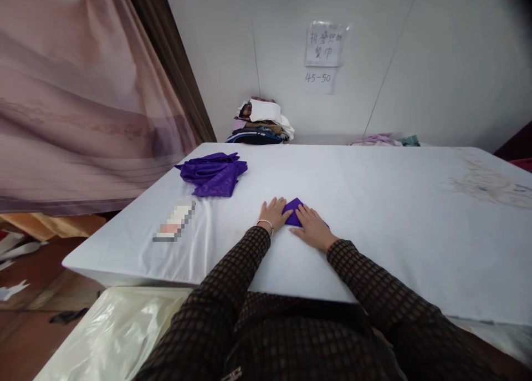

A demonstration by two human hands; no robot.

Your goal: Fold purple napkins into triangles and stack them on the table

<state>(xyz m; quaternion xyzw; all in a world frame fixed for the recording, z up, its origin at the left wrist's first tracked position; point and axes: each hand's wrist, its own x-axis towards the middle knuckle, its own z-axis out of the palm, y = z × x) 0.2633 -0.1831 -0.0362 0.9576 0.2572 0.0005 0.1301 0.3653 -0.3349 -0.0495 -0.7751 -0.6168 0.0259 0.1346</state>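
Observation:
A small purple cloth [293, 209], folded into a pointed shape, lies on the white table [374, 203] in front of me. My left hand [272, 212] rests flat on its left edge, fingers stretched out, a bracelet on the wrist. My right hand [312, 228] lies flat over its right side, fingers extended toward the point. Both hands press on the cloth rather than grip it. Most of the cloth is hidden under my hands.
A pile of purple cloths [214, 173] lies at the table's left. A stack of folded fabrics [261, 123] sits against the far wall under a paper sign [324, 45]. A pink curtain [83, 92] hangs left; a plastic-covered surface [112, 325] lies below the near edge.

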